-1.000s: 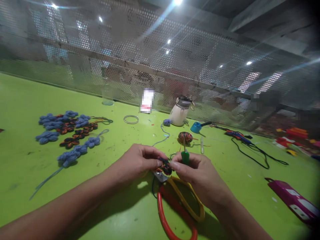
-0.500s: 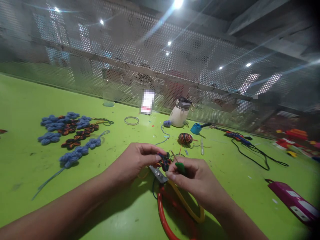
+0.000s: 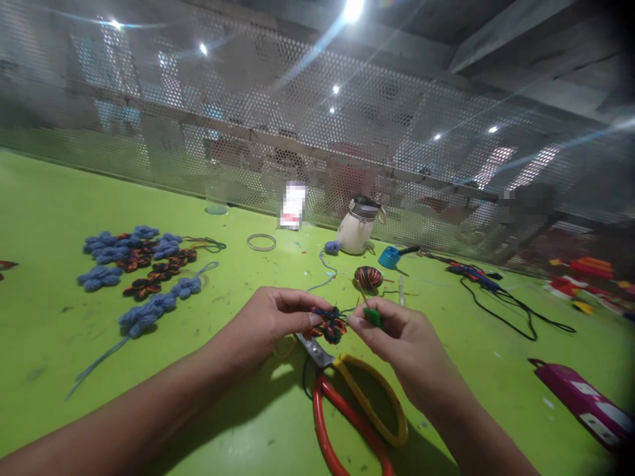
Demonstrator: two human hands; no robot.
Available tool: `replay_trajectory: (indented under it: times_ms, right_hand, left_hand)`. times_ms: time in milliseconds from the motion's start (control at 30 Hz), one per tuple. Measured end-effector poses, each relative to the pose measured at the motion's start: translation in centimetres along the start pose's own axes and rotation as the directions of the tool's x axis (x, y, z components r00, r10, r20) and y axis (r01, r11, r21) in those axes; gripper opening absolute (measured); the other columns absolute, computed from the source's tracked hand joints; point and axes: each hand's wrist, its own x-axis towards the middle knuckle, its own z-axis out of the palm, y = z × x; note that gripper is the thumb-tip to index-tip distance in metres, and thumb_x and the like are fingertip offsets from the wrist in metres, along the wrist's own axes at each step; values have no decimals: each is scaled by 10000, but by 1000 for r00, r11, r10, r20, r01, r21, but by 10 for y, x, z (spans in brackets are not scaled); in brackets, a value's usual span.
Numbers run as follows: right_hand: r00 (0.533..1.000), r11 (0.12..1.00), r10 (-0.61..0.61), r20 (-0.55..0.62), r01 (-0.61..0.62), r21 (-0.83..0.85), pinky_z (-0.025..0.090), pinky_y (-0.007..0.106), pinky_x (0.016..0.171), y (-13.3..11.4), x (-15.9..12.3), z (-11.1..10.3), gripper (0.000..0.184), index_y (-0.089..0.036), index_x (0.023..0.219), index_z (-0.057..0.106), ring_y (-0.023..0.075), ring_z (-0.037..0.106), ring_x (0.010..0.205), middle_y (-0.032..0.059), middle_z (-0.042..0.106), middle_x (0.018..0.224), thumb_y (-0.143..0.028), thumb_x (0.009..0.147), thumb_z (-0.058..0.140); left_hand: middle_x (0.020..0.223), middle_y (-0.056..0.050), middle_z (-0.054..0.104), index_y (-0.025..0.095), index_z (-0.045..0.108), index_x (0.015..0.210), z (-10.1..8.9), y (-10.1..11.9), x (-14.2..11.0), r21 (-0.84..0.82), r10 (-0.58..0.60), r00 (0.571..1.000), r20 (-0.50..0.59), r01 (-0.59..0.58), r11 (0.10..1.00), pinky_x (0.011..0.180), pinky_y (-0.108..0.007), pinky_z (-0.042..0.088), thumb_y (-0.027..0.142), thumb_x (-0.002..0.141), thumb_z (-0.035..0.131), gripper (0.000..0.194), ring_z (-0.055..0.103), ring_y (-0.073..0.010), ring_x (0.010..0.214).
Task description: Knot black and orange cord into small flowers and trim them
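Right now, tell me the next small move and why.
Probably tip the green-handled hook toward the multicolored crocheted flower: the right hand holds the hook with its shaft pointing up and away from the flower, while the left hand pinches the flower by one side.

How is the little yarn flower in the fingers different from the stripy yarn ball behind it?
The yarn flower is pinched in the left hand, while the yarn ball lies on the green table. The yarn flower has bumpy petals; the yarn ball is a rounded bundle of wound strands. Both mix dark and orange-red yarn.
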Motion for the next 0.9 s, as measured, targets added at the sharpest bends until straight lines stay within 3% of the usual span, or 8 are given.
replay_trajectory:
  times_ms: [200,367,567,767,900]
  right_hand:
    - [1000,996,-5,-29,3,-85,408,260,600,-1,0,-2,165,-178,815,579,148,518,675,16,584,735,-339,780,587]
    - [987,959,-147,-63,126,-255,442,263,601,-10,-4,-9,240,-227,1023,598,165,557,705,30,620,807,-351,844,498]
    - [939,785,-324,119,337,-520,466,259,705,-17,-13,-28,267,-274,1099,599,174,590,843,35,642,894,-237,855,496]
    - [897,552,-356,264,429,-715,399,216,482,-18,-20,-35,320,-278,1066,616,130,552,555,14,591,682,-165,870,389]
    - [898,538,-353,262,424,-729,378,214,474,-14,-16,-29,336,-271,1068,613,125,529,526,10,564,660,-148,867,374]
  left_hand:
    - [839,-74,717,151,698,882,3,4,-2,-53,-44,999,2,44,998,760,-289,443,158,656,693,226,630,-166,755]
    - [857,-85,719,141,687,908,5,5,-3,-86,-72,997,11,73,994,805,-313,448,144,644,704,264,644,-189,811]
    - [856,-92,719,128,685,898,4,5,-2,-108,-88,996,-6,87,990,785,-323,462,134,640,707,259,652,-196,790]
    - [878,-91,717,130,674,937,3,8,-1,-67,-140,988,-58,137,988,759,-288,462,142,642,712,298,648,-167,763]
    - [871,-75,720,141,676,921,4,7,-1,-76,-137,990,-46,133,988,760,-280,463,139,643,712,280,649,-162,772]
